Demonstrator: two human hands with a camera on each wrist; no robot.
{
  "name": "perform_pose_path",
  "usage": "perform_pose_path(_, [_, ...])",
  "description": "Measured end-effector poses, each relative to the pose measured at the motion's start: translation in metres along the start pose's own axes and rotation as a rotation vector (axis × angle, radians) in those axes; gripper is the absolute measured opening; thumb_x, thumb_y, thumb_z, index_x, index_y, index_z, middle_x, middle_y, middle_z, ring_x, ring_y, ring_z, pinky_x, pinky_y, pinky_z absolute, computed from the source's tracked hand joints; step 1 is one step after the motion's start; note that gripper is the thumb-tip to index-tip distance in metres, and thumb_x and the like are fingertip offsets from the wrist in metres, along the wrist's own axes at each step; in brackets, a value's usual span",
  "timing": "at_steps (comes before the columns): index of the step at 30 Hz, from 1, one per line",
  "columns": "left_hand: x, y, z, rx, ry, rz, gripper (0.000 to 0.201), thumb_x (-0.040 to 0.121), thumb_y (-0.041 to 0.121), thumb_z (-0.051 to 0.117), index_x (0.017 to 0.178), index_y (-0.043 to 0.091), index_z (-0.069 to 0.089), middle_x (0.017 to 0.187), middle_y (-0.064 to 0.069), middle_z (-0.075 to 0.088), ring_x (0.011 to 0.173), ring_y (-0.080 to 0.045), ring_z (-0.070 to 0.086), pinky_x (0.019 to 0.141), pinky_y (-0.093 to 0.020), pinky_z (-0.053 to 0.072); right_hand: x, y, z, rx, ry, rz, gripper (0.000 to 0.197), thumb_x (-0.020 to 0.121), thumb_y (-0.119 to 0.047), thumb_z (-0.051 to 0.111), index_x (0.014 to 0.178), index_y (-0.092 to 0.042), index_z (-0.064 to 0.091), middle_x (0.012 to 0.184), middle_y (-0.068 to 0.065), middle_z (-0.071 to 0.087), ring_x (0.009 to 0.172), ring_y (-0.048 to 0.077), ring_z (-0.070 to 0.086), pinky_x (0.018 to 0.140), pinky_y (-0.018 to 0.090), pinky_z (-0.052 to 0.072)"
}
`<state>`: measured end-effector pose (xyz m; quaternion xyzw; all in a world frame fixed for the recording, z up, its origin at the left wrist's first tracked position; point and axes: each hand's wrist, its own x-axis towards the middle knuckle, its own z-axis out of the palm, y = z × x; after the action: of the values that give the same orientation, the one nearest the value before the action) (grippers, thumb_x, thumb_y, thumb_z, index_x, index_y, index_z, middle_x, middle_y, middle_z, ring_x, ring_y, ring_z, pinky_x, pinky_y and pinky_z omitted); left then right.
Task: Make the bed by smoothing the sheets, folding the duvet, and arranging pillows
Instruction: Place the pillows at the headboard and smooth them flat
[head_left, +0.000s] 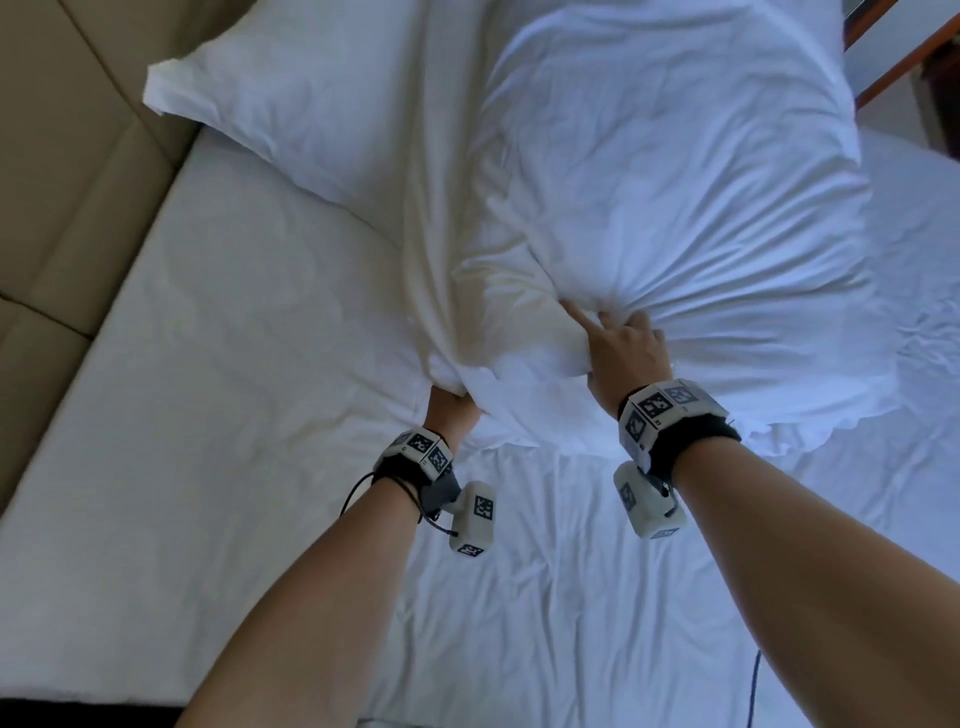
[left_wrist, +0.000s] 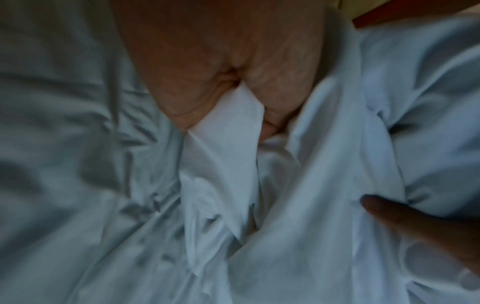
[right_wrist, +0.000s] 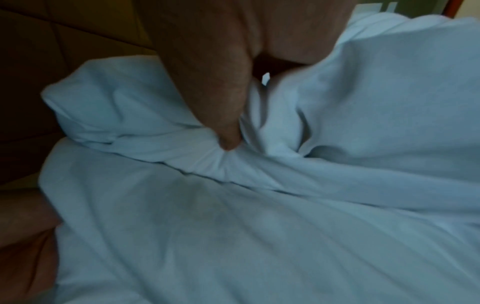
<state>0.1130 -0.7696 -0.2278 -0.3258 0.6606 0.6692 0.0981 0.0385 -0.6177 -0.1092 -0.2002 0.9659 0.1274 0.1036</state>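
Note:
A big white pillow (head_left: 675, 182) stands tilted up off the bed, its case gathered in folds at the near edge. My right hand (head_left: 623, 343) grips that bunched fabric with the forefinger stretched out along it; in the right wrist view a fingertip (right_wrist: 228, 142) digs into the pillow's gathered cloth (right_wrist: 363, 102). My left hand (head_left: 451, 402) holds the pillow's near left corner from below, and cloth (left_wrist: 228, 133) is squeezed into its palm (left_wrist: 207, 61). A second white pillow (head_left: 291, 104) lies flat behind, partly under the first. The white sheet (head_left: 234, 364) covers the mattress.
A beige padded headboard (head_left: 67, 156) runs along the left. The near sheet (head_left: 519, 597) is wrinkled. Wooden furniture (head_left: 893, 62) shows at the top right. A thin dark cable (head_left: 753, 686) hangs at the bottom.

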Motion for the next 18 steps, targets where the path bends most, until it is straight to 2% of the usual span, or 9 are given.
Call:
perform_pose_path(2, [-0.015,0.015,-0.006,-0.052,-0.03,0.046,0.007,0.093,0.001,0.053,0.089,0.007,0.055,0.075,-0.002,0.058,0.075,-0.018,0.058,0.054,-0.011,0.047,-0.013,-0.005,-0.016,0.093,0.014,-0.031,0.085,0.079,0.009,0.051,0.153,-0.03,0.03,0.101,0.016,0.065,0.094,0.037,0.051,0.086,0.041,0.046])
perform_pose_path(3, [-0.023,0.02,-0.011,-0.08,-0.046,0.067,0.007,0.093,0.001,0.054,0.092,0.007,0.057,0.075,0.0,0.059,0.072,-0.014,0.059,0.051,-0.008,0.046,-0.021,-0.008,-0.026,0.152,0.027,-0.042,0.08,0.079,0.013,0.05,0.15,-0.024,0.039,0.089,0.018,0.062,0.093,0.039,0.053,0.086,0.04,0.045])
perform_pose_path(5, [-0.042,0.03,-0.024,-0.127,-0.044,0.109,0.009,0.092,0.0,0.056,0.096,0.008,0.059,0.08,0.0,0.063,0.074,-0.01,0.061,0.055,-0.01,0.049,-0.036,-0.014,-0.047,0.211,0.06,-0.064,0.071,0.077,0.017,0.052,0.14,-0.016,0.053,0.075,0.018,0.055,0.091,0.041,0.056,0.081,0.04,0.046])
perform_pose_path(7, [-0.059,0.029,-0.043,-0.143,-0.039,0.094,0.011,0.088,-0.002,0.059,0.093,0.008,0.062,0.082,-0.003,0.066,0.076,-0.014,0.062,0.057,-0.013,0.051,-0.049,-0.023,-0.062,0.237,0.064,-0.083,0.065,0.077,0.017,0.051,0.134,-0.013,0.06,0.066,0.008,0.042,0.09,0.041,0.056,0.076,0.039,0.046])
perform_pose_path(8, [-0.067,0.027,-0.054,-0.121,-0.027,0.084,0.011,0.086,-0.004,0.059,0.09,0.006,0.063,0.081,-0.005,0.067,0.076,-0.015,0.062,0.056,-0.013,0.05,-0.055,-0.029,-0.066,0.25,0.062,-0.085,0.061,0.077,0.017,0.05,0.131,-0.011,0.062,0.065,0.006,0.035,0.09,0.041,0.055,0.074,0.038,0.046])
perform_pose_path(10, [-0.087,0.023,-0.078,-0.074,-0.011,0.077,0.01,0.084,-0.007,0.058,0.084,0.001,0.064,0.077,-0.006,0.066,0.068,-0.011,0.061,0.053,-0.014,0.047,-0.071,-0.045,-0.071,0.283,0.055,-0.083,0.055,0.077,0.015,0.049,0.124,-0.008,0.066,0.072,0.01,0.037,0.088,0.04,0.055,0.071,0.036,0.043])
perform_pose_path(13, [-0.12,0.01,-0.117,0.003,0.02,0.068,0.02,0.081,-0.009,0.058,0.065,0.002,0.06,0.058,0.0,0.06,0.053,-0.004,0.055,0.052,-0.016,0.043,-0.102,-0.075,-0.073,0.332,0.023,-0.076,0.048,0.078,0.012,0.049,0.117,-0.007,0.069,0.08,0.011,0.039,0.089,0.039,0.055,0.069,0.03,0.034])
perform_pose_path(16, [-0.156,-0.008,-0.158,0.033,0.035,0.056,0.014,0.081,-0.009,0.059,0.072,0.001,0.063,0.068,-0.006,0.063,0.064,-0.013,0.058,0.06,-0.02,0.046,-0.138,-0.105,-0.076,0.369,0.009,-0.121,0.043,0.079,0.011,0.048,0.113,-0.006,0.07,0.079,0.008,0.038,0.089,0.037,0.055,0.069,0.027,0.03])
perform_pose_path(18, [-0.182,-0.017,-0.186,0.041,0.057,0.062,0.011,0.082,-0.008,0.061,0.085,0.002,0.067,0.079,-0.009,0.067,0.074,-0.016,0.061,0.067,-0.022,0.047,-0.16,-0.127,-0.078,0.402,0.004,-0.164,0.039,0.079,0.011,0.048,0.108,-0.003,0.07,0.075,0.005,0.036,0.088,0.037,0.055,0.069,0.028,0.03])
